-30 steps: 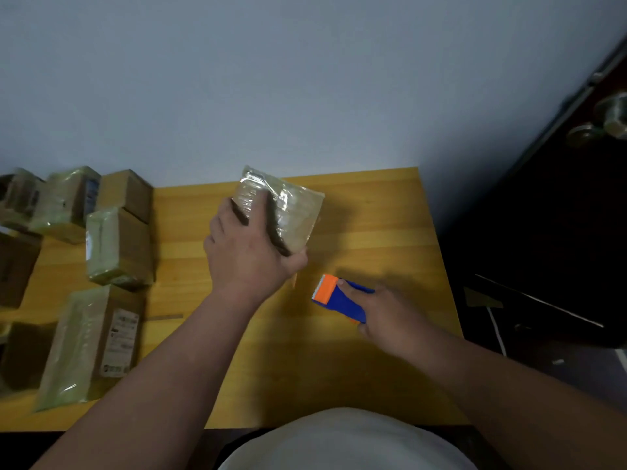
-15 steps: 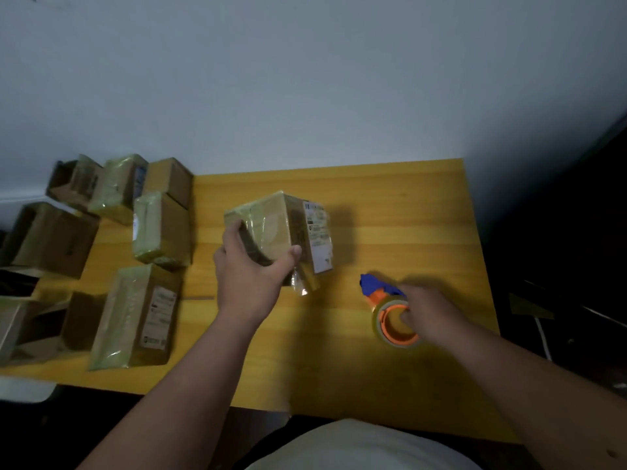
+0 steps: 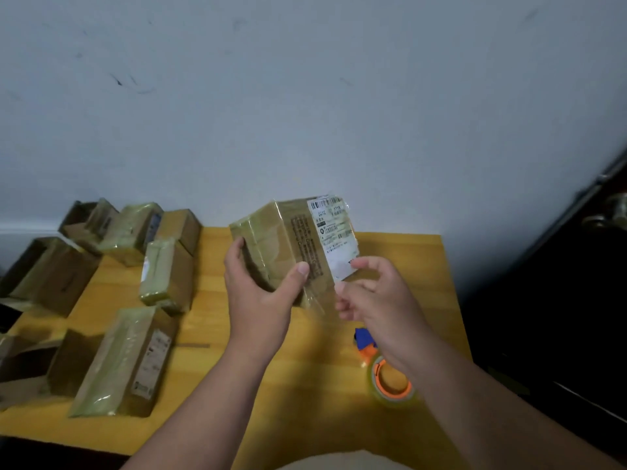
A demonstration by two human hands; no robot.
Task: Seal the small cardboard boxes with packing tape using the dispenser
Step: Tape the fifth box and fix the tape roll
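The person is holding the box [image 3: 288,245] up off the tabletop [image 3: 217,320], in front of the wall, tilted so that its labelled face is turning toward the right. The left hand [image 3: 258,300] is gripping it from below, fingers [image 3: 237,247] curled round the far left side and the thumb pressing the printed face. The right hand [image 3: 376,300] is reaching in at the lower right corner, its fingers loosely bent and touching the label's edge, where a loose tail of clear tape seems to be hanging; whether they are pinching that tail I cannot tell. The dispenser [image 3: 386,374] is lying on the tabletop just under the right wrist, out of either hand. To my eye the step here is smoothing down the cut end, and it is best done by keeping the left grip firm, so the box is not twisting, and stroking the tail flat from the stuck part outward, so no crease or bubble is forming over the label. Other boxes [image 3: 166,269], several already taped, are sitting at the left.
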